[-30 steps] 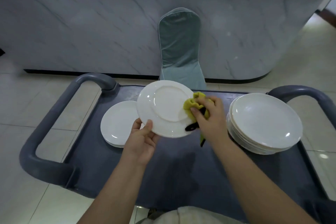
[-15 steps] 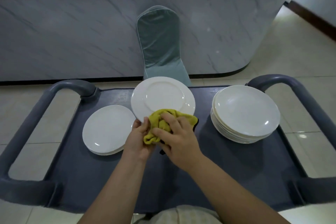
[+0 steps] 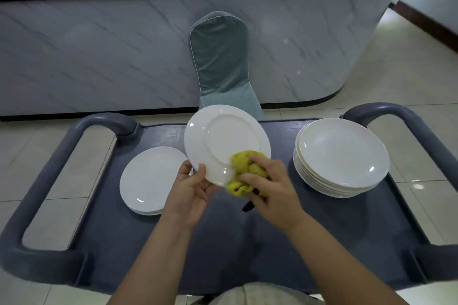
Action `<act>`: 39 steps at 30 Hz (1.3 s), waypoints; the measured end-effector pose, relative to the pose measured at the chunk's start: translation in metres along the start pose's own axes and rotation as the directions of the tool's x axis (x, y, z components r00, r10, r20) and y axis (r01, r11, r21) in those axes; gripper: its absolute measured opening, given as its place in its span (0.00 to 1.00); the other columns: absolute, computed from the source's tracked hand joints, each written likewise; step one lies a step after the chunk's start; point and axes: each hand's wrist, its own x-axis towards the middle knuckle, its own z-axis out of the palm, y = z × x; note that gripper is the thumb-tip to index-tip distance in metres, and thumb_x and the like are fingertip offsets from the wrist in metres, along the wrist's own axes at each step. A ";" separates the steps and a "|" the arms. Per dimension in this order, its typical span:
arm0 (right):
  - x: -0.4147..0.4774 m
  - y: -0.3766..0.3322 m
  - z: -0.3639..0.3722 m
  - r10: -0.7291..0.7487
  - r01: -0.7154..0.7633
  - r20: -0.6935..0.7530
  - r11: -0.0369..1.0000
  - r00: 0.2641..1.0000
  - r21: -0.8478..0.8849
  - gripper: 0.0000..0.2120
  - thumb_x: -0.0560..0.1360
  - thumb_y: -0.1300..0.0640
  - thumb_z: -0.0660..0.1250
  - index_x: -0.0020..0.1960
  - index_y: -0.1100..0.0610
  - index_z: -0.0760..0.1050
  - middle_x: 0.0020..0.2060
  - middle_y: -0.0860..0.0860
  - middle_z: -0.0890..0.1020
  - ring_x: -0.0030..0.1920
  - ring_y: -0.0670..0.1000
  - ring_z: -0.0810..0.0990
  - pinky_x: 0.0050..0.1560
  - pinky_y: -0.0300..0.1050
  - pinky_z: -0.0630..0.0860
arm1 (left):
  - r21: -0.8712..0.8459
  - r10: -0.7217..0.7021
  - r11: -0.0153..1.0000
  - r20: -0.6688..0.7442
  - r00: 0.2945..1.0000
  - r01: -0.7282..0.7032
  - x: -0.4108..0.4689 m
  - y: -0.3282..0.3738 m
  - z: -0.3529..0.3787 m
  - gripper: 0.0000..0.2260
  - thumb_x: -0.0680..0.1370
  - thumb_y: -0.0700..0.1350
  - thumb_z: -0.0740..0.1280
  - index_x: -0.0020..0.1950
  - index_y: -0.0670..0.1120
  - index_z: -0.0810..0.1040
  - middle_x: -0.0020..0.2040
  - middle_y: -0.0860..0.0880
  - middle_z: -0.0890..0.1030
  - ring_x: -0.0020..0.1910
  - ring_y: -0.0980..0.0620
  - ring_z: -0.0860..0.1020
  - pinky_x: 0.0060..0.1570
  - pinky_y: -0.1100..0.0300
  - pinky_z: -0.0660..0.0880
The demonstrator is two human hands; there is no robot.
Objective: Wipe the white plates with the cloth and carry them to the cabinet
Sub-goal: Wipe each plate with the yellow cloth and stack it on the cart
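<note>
Wiping step — left hand (image 3: 192, 189) grips tilted white plate (image 3: 224, 141) by near rim above cart (image 3: 297, 242); right hand (image 3: 271, 184) clutches bunched yellow cloth (image 3: 244, 173) against its lower edge. Next, likely — add plate to left stack (image 3: 151, 179); right stack (image 3: 340, 157) awaits.

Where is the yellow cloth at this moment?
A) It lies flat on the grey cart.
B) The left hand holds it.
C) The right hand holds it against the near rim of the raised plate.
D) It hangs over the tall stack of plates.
C: the right hand grips the yellow cloth and presses it on the near rim of the plate, which the left hand holds up.
</note>
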 end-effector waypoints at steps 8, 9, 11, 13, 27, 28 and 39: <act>0.090 0.021 -0.015 0.428 -0.396 -0.143 0.895 0.892 0.205 0.10 0.74 0.57 0.71 0.55 0.57 0.81 0.54 0.49 0.75 0.55 0.47 0.73 0.61 0.38 0.69 | 0.504 -0.001 0.857 0.208 0.978 -0.106 -0.009 0.018 0.000 0.14 0.69 0.37 0.70 0.54 0.41 0.74 0.43 0.39 0.83 0.43 0.43 0.82 0.40 0.51 0.81; 0.097 0.007 -0.006 0.350 -0.324 -0.124 0.927 0.929 0.190 0.11 0.74 0.55 0.71 0.55 0.56 0.81 0.56 0.51 0.76 0.56 0.47 0.73 0.62 0.38 0.68 | 0.511 0.022 0.850 0.209 0.978 -0.129 -0.007 0.017 0.003 0.15 0.69 0.37 0.70 0.54 0.40 0.73 0.43 0.39 0.83 0.43 0.43 0.82 0.40 0.51 0.81; 0.092 -0.022 0.009 0.203 -0.193 -0.042 0.966 0.978 0.172 0.11 0.74 0.52 0.70 0.55 0.53 0.81 0.61 0.51 0.75 0.60 0.45 0.70 0.65 0.35 0.63 | 0.452 0.068 0.880 0.186 0.980 -0.147 -0.005 0.018 0.006 0.14 0.70 0.36 0.70 0.53 0.40 0.74 0.43 0.39 0.84 0.43 0.43 0.83 0.39 0.52 0.81; 0.063 -0.030 0.013 0.103 -0.106 0.029 0.977 0.994 0.186 0.11 0.74 0.51 0.70 0.54 0.53 0.81 0.65 0.50 0.73 0.64 0.49 0.69 0.68 0.42 0.63 | 0.348 0.085 0.928 0.146 0.986 -0.132 -0.003 0.022 0.003 0.13 0.69 0.34 0.69 0.52 0.41 0.74 0.44 0.40 0.84 0.43 0.44 0.83 0.39 0.53 0.81; 0.034 -0.006 -0.003 0.176 -0.181 0.061 0.980 0.983 0.089 0.12 0.73 0.52 0.72 0.54 0.55 0.82 0.62 0.52 0.75 0.60 0.55 0.74 0.64 0.47 0.69 | 0.343 0.072 0.931 0.152 0.986 -0.121 0.017 0.038 0.007 0.13 0.70 0.36 0.68 0.53 0.45 0.75 0.46 0.41 0.84 0.45 0.43 0.83 0.39 0.52 0.82; 0.031 0.003 -0.010 0.229 -0.231 0.041 0.971 0.972 0.057 0.11 0.72 0.54 0.73 0.54 0.56 0.82 0.62 0.53 0.75 0.59 0.56 0.74 0.63 0.51 0.71 | 0.365 0.053 0.924 0.173 0.984 -0.114 0.018 0.040 0.005 0.13 0.70 0.35 0.68 0.52 0.46 0.75 0.46 0.41 0.84 0.45 0.44 0.84 0.38 0.53 0.81; 0.020 -0.012 -0.013 0.367 -0.368 0.063 0.930 0.928 0.011 0.12 0.73 0.51 0.72 0.54 0.54 0.81 0.61 0.52 0.75 0.59 0.56 0.74 0.62 0.51 0.70 | 0.469 -0.054 0.883 0.146 0.988 -0.021 0.036 0.022 0.027 0.08 0.74 0.33 0.66 0.49 0.44 0.74 0.43 0.41 0.84 0.39 0.45 0.84 0.36 0.52 0.82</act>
